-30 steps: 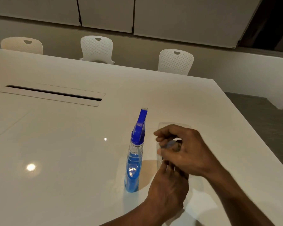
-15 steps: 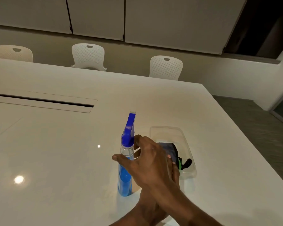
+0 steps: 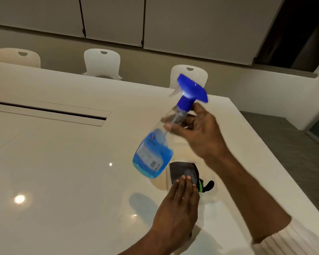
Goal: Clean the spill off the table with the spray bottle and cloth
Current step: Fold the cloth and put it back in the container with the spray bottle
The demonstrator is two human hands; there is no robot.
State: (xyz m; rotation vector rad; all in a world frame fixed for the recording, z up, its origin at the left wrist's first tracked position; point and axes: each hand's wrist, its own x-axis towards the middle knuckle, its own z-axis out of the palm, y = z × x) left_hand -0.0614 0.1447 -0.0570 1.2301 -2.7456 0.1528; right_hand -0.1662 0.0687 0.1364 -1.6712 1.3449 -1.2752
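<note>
White glossy tabletop point(image 3: 63, 181) with a cable slot point(image 3: 50, 112) near its left edge; three white chairs point(image 3: 102, 62) along the far edge, wall panels behind. Right hand point(image 3: 197, 131) holds the bottle point(image 3: 155, 153) up off the tabletop, tilted, fingers wrapped round its clear neck, blue trigger head above the fingers. Left hand point(image 3: 175, 208) lies flat, fingers pressed together, tips on the dark cloth point(image 3: 182, 170) in the clear tray point(image 3: 213, 190) near the right edge. Half a second ago the bottle stood on the tabletop with the right hand just reaching it; now it is lifted and tilted.
</note>
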